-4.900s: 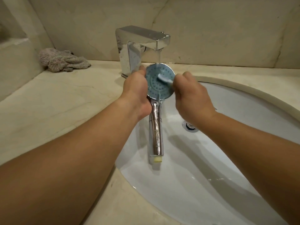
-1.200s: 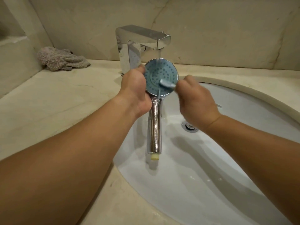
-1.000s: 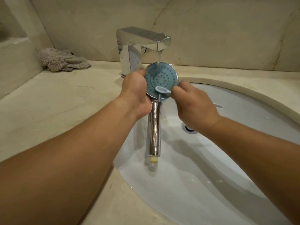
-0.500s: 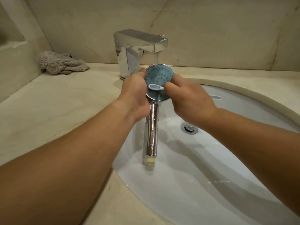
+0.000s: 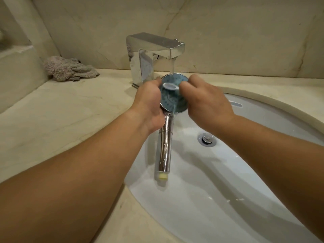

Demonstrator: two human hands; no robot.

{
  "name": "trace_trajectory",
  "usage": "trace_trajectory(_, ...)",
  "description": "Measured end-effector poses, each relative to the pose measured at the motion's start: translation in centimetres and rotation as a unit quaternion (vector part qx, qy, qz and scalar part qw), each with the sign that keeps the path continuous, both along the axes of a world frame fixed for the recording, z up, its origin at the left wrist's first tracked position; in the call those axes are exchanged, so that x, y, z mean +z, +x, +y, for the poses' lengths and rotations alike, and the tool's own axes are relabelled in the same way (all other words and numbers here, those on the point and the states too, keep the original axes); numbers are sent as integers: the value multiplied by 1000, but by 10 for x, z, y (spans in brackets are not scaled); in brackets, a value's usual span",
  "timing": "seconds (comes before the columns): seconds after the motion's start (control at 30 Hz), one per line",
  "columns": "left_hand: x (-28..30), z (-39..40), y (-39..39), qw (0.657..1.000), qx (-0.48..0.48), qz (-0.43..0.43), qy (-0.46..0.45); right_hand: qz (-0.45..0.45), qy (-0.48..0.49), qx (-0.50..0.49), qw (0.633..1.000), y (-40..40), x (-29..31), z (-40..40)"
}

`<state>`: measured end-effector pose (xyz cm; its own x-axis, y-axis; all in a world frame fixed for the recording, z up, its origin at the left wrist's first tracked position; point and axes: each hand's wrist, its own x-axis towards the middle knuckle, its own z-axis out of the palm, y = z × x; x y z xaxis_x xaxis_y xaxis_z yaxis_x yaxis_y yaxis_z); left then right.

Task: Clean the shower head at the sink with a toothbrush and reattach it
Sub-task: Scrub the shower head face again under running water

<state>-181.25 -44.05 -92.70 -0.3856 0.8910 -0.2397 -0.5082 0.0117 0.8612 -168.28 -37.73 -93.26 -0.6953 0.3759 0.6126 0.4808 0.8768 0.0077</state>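
round blue shower head (image 5: 171, 100), chrome handle, white toothbrush (image 5: 169, 86) across it

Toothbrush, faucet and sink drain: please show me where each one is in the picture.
toothbrush (image 5: 169, 86): head view, on the back of its pale brush head.
faucet (image 5: 154, 43): head view, on the flat top of its spout.
sink drain (image 5: 206, 139): head view, on the metal stopper.

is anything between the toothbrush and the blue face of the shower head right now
Nothing visible. The toothbrush, held in the right hand, lies against the upper part of the shower head face, which the left hand grips. Only water from the faucet runs over it.
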Motion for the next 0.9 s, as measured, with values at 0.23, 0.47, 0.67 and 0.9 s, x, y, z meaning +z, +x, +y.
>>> trace_trajectory(0.23,0,1,0,1000,-10,-20,4,-14,36,43,998,1,-7,0)
trace_trajectory(0.47,2,-2,2,1000,-9,-20,-3,-57,61,65,994,2,-5,3)
trace_trajectory(0.67,5,-4,4,1000,-9,-4,-5,-20,42,62,997,7,-1,10)
trace_trajectory(0.9,7,-3,3,1000,23,9,-9,-14,47,42,998,20,-9,19)
